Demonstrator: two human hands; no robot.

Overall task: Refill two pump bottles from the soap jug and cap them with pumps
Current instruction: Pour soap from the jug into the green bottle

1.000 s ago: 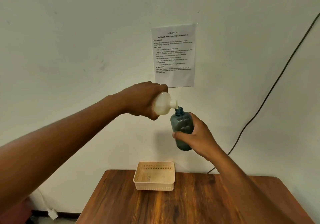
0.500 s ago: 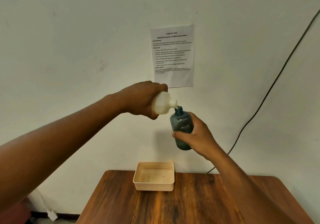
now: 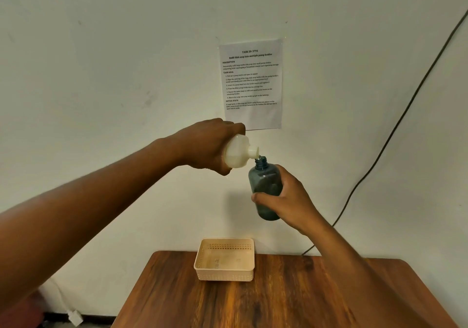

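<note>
My left hand point(image 3: 207, 146) grips the white soap jug point(image 3: 238, 156), tipped on its side with its spout pointing right. The spout sits just over the open neck of a dark blue-grey pump bottle point(image 3: 264, 184). My right hand point(image 3: 288, 202) holds that bottle nearly upright by its lower half, high above the table. The bottle has no pump on it. No second bottle and no pumps are in view.
A beige perforated basket point(image 3: 224, 274) stands at the back edge of the wooden table point(image 3: 278, 302), below my hands. A printed task sheet point(image 3: 252, 82) hangs on the wall. A black cable point(image 3: 395, 127) runs down the wall at right.
Both hands have stayed almost still, the jug spout remaining over the bottle neck. The view has drifted only slightly.
</note>
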